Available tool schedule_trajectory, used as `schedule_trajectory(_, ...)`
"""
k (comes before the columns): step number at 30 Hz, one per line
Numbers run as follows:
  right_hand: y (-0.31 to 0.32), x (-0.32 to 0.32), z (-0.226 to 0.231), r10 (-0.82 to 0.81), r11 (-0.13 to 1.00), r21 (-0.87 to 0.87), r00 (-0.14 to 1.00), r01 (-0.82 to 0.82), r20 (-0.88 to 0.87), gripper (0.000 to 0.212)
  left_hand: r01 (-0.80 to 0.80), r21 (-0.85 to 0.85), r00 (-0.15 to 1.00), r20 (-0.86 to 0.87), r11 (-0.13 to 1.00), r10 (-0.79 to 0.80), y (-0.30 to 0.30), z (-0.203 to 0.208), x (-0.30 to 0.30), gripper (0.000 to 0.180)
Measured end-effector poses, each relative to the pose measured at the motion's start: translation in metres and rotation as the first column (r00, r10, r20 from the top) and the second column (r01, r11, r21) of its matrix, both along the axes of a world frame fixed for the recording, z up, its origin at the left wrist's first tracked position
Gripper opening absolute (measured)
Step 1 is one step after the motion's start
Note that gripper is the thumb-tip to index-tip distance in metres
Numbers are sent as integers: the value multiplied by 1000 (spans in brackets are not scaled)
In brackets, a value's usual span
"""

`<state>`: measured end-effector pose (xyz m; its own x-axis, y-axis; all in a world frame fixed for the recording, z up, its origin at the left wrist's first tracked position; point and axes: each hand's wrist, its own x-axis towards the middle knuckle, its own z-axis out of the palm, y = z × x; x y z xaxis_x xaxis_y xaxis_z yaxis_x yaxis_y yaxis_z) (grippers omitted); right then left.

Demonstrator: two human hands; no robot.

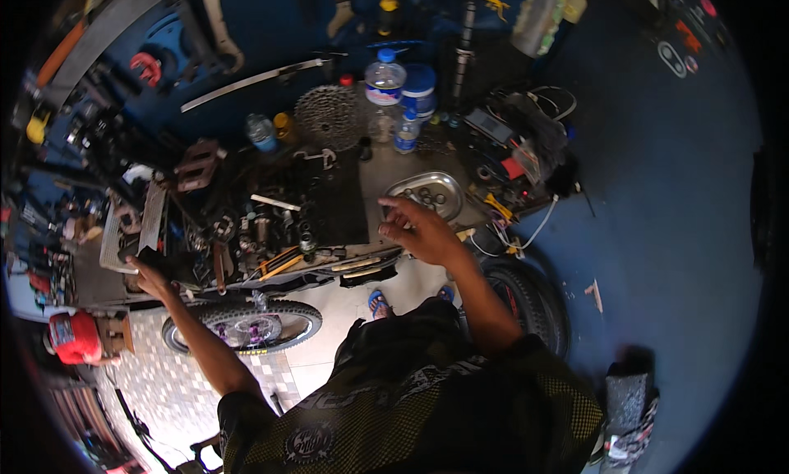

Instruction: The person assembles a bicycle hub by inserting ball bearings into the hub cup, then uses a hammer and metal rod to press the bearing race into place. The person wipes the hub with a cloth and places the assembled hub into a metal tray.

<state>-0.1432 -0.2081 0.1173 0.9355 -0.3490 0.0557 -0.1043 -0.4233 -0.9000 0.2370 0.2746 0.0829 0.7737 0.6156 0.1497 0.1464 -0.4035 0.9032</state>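
My right hand (423, 234) is over the near edge of an oval metal tray (451, 180), its fingers apart and partly bent, with nothing seen in them. Several small round metal rings (427, 198) lie in that tray. Far to the left, my left hand (152, 280) is at the bench's front edge, closed against a dark thing (156, 260) that I cannot make out. A pale metal frame-like rack (150, 215) stands just beyond this hand.
Bottles (385, 83), a large bicycle cassette (327, 116) and many loose tools crowd the workbench (386, 161). Cables (538, 227) hang at its right end. Bicycle wheels (246, 324) are below the front edge. Another person in red (76, 337) is at the far lower left.
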Motion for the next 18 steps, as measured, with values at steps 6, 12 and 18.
schedule_trajectory(6, -97, -40, -1, -454, 866, -197, 888, 459, 75, 57, 526, 672, 802, -596, 521, -42, 12, -5, 8, 81)
schedule_trajectory(12, -280, -92, -50, -769, 365, -508, 560, 780, 308, 49, 479, 636, 877, -316, 604, -362, -23, 16, -45, 66)
schedule_trajectory(18, -349, -118, -71, -931, 298, -730, 357, 616, -79, 40, 776, 13, 631, -50, 631, -775, -125, 3, -138, 64)
